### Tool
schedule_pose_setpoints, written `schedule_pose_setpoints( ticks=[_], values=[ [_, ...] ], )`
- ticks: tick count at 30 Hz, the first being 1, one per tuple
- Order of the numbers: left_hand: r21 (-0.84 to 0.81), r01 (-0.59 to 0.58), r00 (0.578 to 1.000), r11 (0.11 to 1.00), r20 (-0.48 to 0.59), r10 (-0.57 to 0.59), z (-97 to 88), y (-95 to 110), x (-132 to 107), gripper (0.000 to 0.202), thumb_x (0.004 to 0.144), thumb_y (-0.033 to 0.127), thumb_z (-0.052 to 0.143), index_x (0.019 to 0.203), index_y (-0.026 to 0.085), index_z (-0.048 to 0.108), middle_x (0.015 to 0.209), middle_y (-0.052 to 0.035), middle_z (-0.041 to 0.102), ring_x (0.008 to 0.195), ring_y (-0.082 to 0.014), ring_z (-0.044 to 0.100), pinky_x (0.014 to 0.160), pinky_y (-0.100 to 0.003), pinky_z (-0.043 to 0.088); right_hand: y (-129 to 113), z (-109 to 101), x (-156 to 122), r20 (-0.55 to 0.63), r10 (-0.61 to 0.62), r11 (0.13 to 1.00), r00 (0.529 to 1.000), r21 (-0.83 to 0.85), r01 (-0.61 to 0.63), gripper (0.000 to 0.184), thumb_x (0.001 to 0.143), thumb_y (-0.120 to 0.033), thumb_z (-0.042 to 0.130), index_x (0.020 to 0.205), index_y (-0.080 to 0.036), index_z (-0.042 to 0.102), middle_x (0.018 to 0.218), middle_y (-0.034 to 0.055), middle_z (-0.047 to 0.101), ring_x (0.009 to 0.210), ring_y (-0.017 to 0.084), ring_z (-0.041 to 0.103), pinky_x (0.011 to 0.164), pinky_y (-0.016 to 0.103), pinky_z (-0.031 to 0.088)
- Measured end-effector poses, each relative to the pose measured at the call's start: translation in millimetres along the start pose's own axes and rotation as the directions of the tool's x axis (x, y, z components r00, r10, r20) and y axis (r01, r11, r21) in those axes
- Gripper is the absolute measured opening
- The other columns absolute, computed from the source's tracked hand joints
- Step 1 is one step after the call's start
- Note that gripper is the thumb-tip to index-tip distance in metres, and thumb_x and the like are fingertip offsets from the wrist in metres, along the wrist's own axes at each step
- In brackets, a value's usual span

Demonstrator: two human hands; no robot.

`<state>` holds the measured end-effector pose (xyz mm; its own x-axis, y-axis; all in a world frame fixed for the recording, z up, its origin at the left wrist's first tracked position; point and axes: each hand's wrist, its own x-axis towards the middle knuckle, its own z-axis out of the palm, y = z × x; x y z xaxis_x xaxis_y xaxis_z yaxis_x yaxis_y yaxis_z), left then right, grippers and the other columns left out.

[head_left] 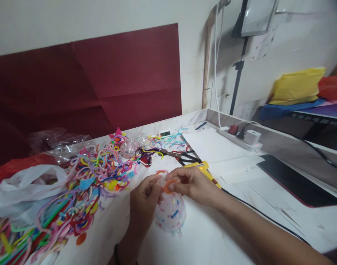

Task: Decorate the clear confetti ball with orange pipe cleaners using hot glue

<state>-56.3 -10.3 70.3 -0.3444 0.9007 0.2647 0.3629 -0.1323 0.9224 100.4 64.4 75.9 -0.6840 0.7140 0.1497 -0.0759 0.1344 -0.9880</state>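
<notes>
My left hand is wrapped round the side of a clear ball speckled with coloured bits, holding it just above the white table. My right hand pinches a short orange pipe-cleaner piece against the top of the ball. A yellow glue gun lies just behind my right hand, its black cord running off along my right forearm. Black-handled scissors lie beyond it.
A heap of coloured pipe-cleaner pieces spreads over the table's left. A second clear ball sits in it. White and red plastic bags lie far left. White paper, a power strip and a dark tablet are at right.
</notes>
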Motion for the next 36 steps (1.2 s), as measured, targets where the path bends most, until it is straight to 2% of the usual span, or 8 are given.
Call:
schedule_pose_setpoints(
  ticks=[6, 10, 14, 19, 23, 27, 32, 36],
  values=[
    [-0.027, -0.063, 0.998, 0.998, -0.007, 0.063, -3.0, 8, 9, 0.034, 0.083, 0.033, 0.055, 0.112, 0.015, 0.053, 0.066, 0.002, 0.066, 0.049, -0.0115, 0.057, 0.045, -0.021, 0.047, -5, -8, 7, -0.162, -0.041, 0.999, 0.986, -0.037, 0.036, 0.024, 0.067, -0.037, 0.077, 0.075, -0.016, 0.067, 0.061, -0.0025, 0.06, 0.056, 0.01, 0.05, 0.054, 0.023, 0.037],
    [0.112, -0.107, 0.994, 0.988, 0.022, 0.105, -8.9, 10, 14, 0.018, 0.084, 0.032, 0.053, 0.093, 0.017, 0.055, 0.072, -0.0003, 0.066, 0.058, -0.0135, 0.061, 0.051, -0.022, 0.048, -3, -12, 16, -0.23, -0.047, 0.998, 0.972, -0.04, 0.039, 0.033, 0.065, -0.043, 0.076, 0.076, -0.015, 0.063, 0.063, -0.0015, 0.062, 0.055, 0.01, 0.052, 0.055, 0.024, 0.04],
    [0.221, -0.157, 0.98, 0.963, 0.159, 0.123, -17.0, 6, 9, 0.012, 0.076, 0.029, 0.063, 0.081, 0.02, 0.067, 0.079, -0.0024, 0.068, 0.07, -0.0167, 0.063, 0.062, -0.026, 0.05, 11, -11, 26, -0.208, -0.047, 0.995, 0.977, -0.095, 0.027, 0.029, 0.069, -0.041, 0.071, 0.076, -0.015, 0.061, 0.055, -0.0038, 0.058, 0.049, 0.009, 0.049, 0.051, 0.023, 0.04],
    [0.396, -0.241, 0.932, 0.886, 0.35, 0.097, -19.8, -18, -8, 0.047, 0.067, 0.03, 0.072, 0.112, 0.021, 0.063, 0.113, -0.0088, 0.065, 0.104, -0.0272, 0.06, 0.09, -0.041, 0.05, 15, -9, 39, -0.132, -0.076, 0.959, 0.988, -0.282, 0.036, 0.016, 0.077, -0.03, 0.065, 0.077, -0.015, 0.066, 0.058, -0.0012, 0.063, 0.053, 0.011, 0.055, 0.055, 0.023, 0.043],
    [0.444, -0.264, 0.912, 0.857, 0.404, 0.071, -18.6, -38, -20, 0.058, 0.063, 0.028, 0.075, 0.118, 0.023, 0.058, 0.123, -0.0107, 0.059, 0.115, -0.0316, 0.054, 0.1, -0.048, 0.044, -3, -25, 38, -0.141, -0.124, 0.852, 0.982, -0.523, 0.033, 0.004, 0.077, -0.021, 0.066, 0.077, -0.019, 0.069, 0.074, 0.0013, 0.07, 0.07, 0.015, 0.062, 0.065, 0.025, 0.042],
    [0.4, -0.299, 0.907, 0.866, 0.401, 0.128, -18.0, -51, -25, 0.066, 0.067, 0.025, 0.071, 0.128, 0.023, 0.048, 0.132, -0.0124, 0.052, 0.122, -0.0321, 0.049, 0.104, -0.05, 0.04, -16, -57, 10, -0.267, -0.113, 0.684, 0.957, -0.72, -0.12, 0.009, 0.08, -0.021, 0.06, 0.079, -0.022, 0.068, 0.076, 0.0024, 0.069, 0.072, 0.018, 0.062, 0.065, 0.027, 0.038],
    [0.423, -0.286, 0.92, 0.86, 0.373, 0.122, -16.7, -62, -26, 0.064, 0.07, 0.027, 0.068, 0.129, 0.021, 0.046, 0.133, -0.0142, 0.051, 0.124, -0.0337, 0.049, 0.105, -0.052, 0.04, 2, -81, -31, -0.448, 0.007, 0.455, 0.894, -0.794, -0.402, 0.007, 0.077, -0.026, 0.061, 0.077, -0.02, 0.065, 0.074, 0.0077, 0.068, 0.065, 0.022, 0.06, 0.056, 0.028, 0.031],
    [0.425, -0.317, 0.914, 0.848, 0.375, 0.154, -18.2, -65, -27, 0.067, 0.069, 0.027, 0.068, 0.131, 0.019, 0.044, 0.134, -0.0151, 0.051, 0.125, -0.0347, 0.048, 0.105, -0.052, 0.04, 20, -80, -43, -0.449, 0.112, 0.404, 0.887, -0.794, -0.453, 0.018, 0.079, -0.039, 0.063, 0.081, -0.02, 0.062, 0.074, 0.0059, 0.069, 0.063, 0.02, 0.06, 0.054, 0.027, 0.032]
  ],
)
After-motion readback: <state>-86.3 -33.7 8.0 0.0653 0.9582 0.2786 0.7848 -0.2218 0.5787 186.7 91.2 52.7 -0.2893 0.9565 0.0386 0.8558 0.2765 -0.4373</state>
